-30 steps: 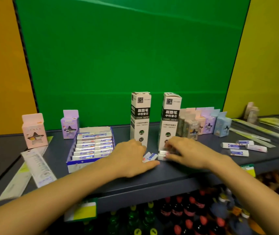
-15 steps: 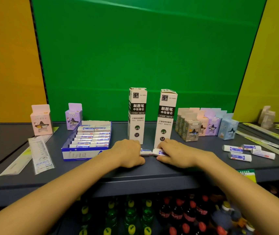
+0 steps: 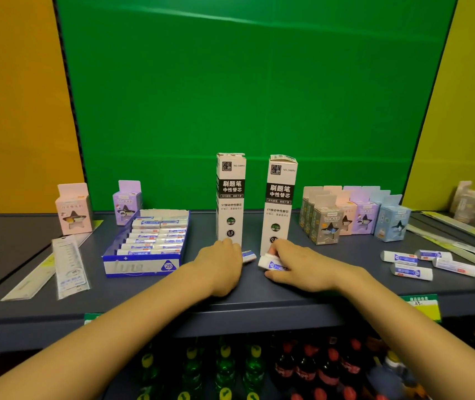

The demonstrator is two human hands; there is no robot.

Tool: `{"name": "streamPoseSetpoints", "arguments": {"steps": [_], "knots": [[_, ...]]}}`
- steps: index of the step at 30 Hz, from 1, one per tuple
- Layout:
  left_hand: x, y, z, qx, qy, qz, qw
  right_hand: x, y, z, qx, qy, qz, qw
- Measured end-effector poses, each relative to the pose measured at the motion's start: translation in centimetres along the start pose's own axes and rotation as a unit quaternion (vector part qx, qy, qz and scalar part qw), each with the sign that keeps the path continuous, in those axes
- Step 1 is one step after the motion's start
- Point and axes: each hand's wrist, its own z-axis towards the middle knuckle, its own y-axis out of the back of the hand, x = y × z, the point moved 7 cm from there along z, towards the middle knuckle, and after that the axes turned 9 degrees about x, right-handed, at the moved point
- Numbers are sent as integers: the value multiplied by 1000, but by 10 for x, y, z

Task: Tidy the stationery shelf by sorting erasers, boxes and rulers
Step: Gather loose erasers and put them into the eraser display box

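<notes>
Both hands rest on the grey shelf (image 3: 259,301) in front of two tall white refill boxes (image 3: 230,197). My left hand (image 3: 219,264) is closed over a white-and-blue eraser (image 3: 249,256) whose end pokes out to the right. My right hand (image 3: 297,265) grips another eraser (image 3: 271,262) by its right end. A blue display tray (image 3: 141,267) filled with erasers stands to the left. Several loose erasers (image 3: 409,272) lie at the right.
Small pastel boxes (image 3: 357,215) cluster at back right; a pink box (image 3: 73,209) and a purple box (image 3: 126,202) stand at back left. Packaged rulers (image 3: 69,267) lie at far left, more rulers (image 3: 455,243) at far right. Bottles (image 3: 288,368) fill the shelf below.
The view has shifted a little while the hands stayed in front of the tall boxes. The two erasers, end to end before, now lie slightly apart, one under each hand.
</notes>
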Motion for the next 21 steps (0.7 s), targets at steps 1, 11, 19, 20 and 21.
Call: {"name": "streamPoseSetpoints", "arguments": {"steps": [1,11,19,20,21], "knots": [[1,-1,0,-3,2,-7,1000,-1,0,0,-1,2,1,1000],[1,6,-17,-72,-34,-24,997,4,10,1,-70,32,32,997],[58,51,-45,-139,-103,-286,942,46,27,10,-110,131,164,972],[72,54,-48,-141,-92,-313,935,53,27,13,-107,138,179,968],[88,56,-51,-141,-77,-334,929,61,27,18,-102,143,193,965]]}}
